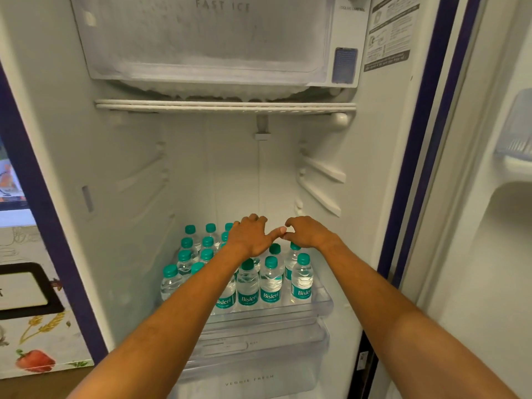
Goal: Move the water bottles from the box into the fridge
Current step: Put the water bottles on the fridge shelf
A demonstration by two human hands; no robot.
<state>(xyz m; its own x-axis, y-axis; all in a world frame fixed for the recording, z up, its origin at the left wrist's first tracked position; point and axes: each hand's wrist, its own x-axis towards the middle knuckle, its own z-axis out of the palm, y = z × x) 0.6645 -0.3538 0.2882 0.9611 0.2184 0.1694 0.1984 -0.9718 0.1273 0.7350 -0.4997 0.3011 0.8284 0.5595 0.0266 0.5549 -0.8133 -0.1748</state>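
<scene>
Bottles (271, 283): upright on fridge shelf (324, 305), directly beneath left hand (250, 237) and right hand (309, 233), equally near; both curled downward, grip unreadable.

I saw clear glossy plastic water bottles (247, 286) with smooth caps; at six o'clock a transparent plastic crisper drawer (253, 367); at twelve, a frost-roughened freezer flap (201, 38).

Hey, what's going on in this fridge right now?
A person is stocking the open fridge with small water bottles. Rows of green-capped bottles already stand on the clear shelf above the vegetable drawer. Both arms reach in, and the left hand and right hand are close together, palm-down over the back bottles. Whether either grip holds a bottle is hidden.
</scene>
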